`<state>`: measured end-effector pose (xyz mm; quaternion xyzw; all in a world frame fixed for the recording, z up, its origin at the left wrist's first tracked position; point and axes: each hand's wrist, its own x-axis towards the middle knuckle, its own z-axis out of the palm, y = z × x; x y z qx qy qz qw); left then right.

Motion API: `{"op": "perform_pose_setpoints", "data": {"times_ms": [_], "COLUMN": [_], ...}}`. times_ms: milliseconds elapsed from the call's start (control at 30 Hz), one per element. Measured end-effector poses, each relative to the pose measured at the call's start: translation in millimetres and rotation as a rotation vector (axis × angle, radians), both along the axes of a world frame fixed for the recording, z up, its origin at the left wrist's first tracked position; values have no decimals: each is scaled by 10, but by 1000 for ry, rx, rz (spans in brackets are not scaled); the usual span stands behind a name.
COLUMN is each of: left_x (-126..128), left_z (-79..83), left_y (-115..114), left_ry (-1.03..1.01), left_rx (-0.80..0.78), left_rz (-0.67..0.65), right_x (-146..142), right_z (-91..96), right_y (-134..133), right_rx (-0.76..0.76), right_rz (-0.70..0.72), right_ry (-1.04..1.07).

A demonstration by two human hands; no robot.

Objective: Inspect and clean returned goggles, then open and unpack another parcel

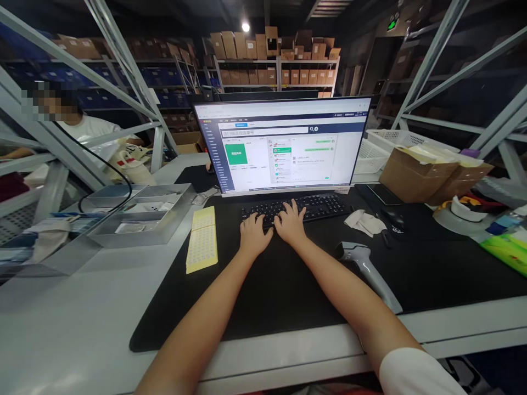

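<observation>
Both hands rest on a black keyboard (325, 207) in front of a lit monitor (255, 159). My left hand (254, 236) lies over the keyboard's left end, fingers apart on the keys. Close beside it, my right hand (290, 221) has its fingers spread over the middle keys. Neither hand holds anything. Left of my left hand lies a yellow sheet of small labels (202, 240). A grey barcode scanner (368, 269) lies on the black desk mat (280, 291), near my right forearm. The screen shows a web page with a chat window over it.
Grey divided trays (168, 219) stand at the left. To the right are a crumpled cloth (365, 223), a black mouse (393, 218), a tape roll (463, 216), a cardboard box (415, 178) and a white basket (368, 156). Beyond the left rack frame, a person (82, 129) is nearby.
</observation>
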<state>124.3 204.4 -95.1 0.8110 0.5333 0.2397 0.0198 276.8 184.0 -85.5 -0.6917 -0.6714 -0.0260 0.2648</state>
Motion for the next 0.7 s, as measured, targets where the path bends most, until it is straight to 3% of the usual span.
{"op": "perform_pose_setpoints", "data": {"times_ms": [700], "left_x": [-7], "left_z": [-34], "left_y": [11], "left_ry": [66], "left_rx": [-24], "left_rz": [-5], "right_x": [44], "right_z": [-41], "right_y": [38], "right_rx": [-30], "right_rz": [-44], "right_ry": [90]}}
